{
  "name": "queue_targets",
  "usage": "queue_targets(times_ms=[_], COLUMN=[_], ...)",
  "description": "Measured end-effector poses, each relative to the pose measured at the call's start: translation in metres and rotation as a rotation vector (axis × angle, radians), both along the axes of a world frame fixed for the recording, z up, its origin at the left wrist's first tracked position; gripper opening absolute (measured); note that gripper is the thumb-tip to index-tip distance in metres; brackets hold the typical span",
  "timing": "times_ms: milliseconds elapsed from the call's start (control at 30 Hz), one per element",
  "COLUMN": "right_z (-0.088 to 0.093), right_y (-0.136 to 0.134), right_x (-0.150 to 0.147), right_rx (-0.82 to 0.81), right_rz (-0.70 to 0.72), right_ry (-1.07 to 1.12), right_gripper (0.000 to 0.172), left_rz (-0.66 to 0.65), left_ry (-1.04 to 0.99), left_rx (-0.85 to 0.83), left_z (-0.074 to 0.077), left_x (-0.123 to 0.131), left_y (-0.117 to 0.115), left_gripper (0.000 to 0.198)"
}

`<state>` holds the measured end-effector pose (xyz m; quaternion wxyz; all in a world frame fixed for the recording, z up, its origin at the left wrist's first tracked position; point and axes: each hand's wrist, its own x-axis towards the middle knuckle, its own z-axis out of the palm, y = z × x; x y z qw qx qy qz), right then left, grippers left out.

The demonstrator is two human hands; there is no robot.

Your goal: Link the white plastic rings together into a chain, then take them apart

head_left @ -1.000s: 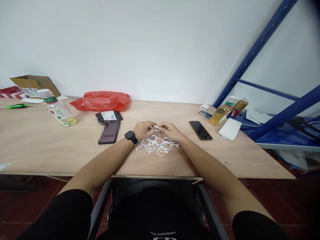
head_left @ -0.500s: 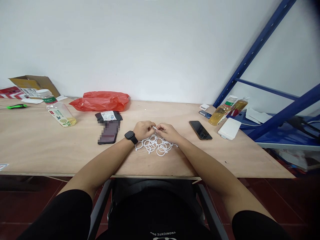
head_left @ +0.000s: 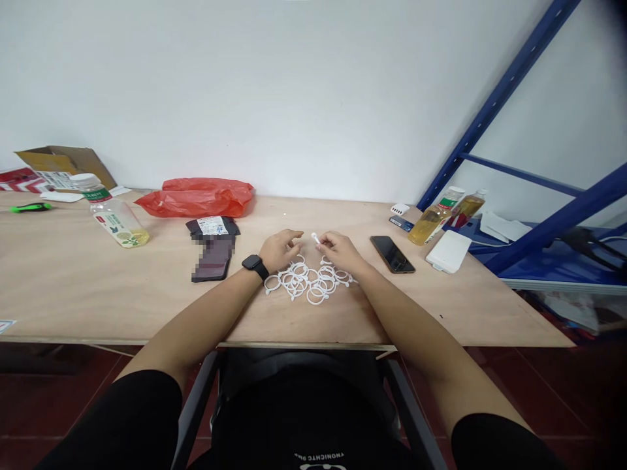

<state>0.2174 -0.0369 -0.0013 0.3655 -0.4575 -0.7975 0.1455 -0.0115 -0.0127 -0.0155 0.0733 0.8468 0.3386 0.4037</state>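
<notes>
Several white plastic curtain rings, each with a small knob, lie in a loose, overlapping pile on the wooden table just in front of me. My left hand, with a black watch on its wrist, is over the pile's far left edge; its thumb and fingers are apart and hold nothing. Opposite it, my right hand pinches a small white plastic piece whose rounded end sticks out past the fingertips. The fingers hide the rest of that piece. A gap separates the two hands.
Left of my hands lie a dark packet and a red plastic bag. A drink bottle and a cardboard box stand farther left. On the right are a phone, a white box, bottles and a blue rack.
My hands were together on a small white piece. Now they have moved apart; my left hand has let go and opened, and the piece stays in my right fingers.
</notes>
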Motion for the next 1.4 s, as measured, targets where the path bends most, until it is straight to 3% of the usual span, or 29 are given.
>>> queue_targets(times_ms=[167,300,367,467,600,833,1067,1400], right_z=[-0.002,-0.002,0.0,0.002,0.0,-0.004,0.002,0.007], right_y=[0.012,0.013,0.011,0.007,0.005,0.006,-0.004,-0.022], right_x=[0.024,0.028,0.025,0.019,0.015,0.017,-0.003,-0.023], right_rx=[0.014,-0.055,-0.053,-0.032,-0.082,-0.122,-0.048,0.0], right_rz=[-0.222,-0.317,-0.283,-0.114,0.04,0.003,-0.157,0.013], right_ry=[-0.323,-0.438,-0.423,-0.384,-0.478,-0.45,-0.156,-0.026], right_gripper=[0.009,0.015,0.02,0.027,0.036,0.014,0.019,0.023], left_rz=[-0.028,-0.054,-0.067,-0.075,-0.062,-0.081,-0.103,-0.146], left_ry=[0.107,0.191,0.233,0.272,0.288,0.279,0.201,0.01], left_rx=[-0.057,-0.095,-0.124,-0.164,-0.201,-0.246,-0.32,-0.278], left_z=[0.0,-0.001,-0.001,-0.001,0.003,0.008,0.014,0.015], left_x=[-0.002,0.001,0.001,0.002,0.001,0.002,0.001,0.003], left_y=[0.003,0.002,0.002,0.001,-0.001,-0.005,-0.011,-0.013], left_gripper=[0.023,0.025,0.026,0.028,0.03,0.035,0.038,0.028])
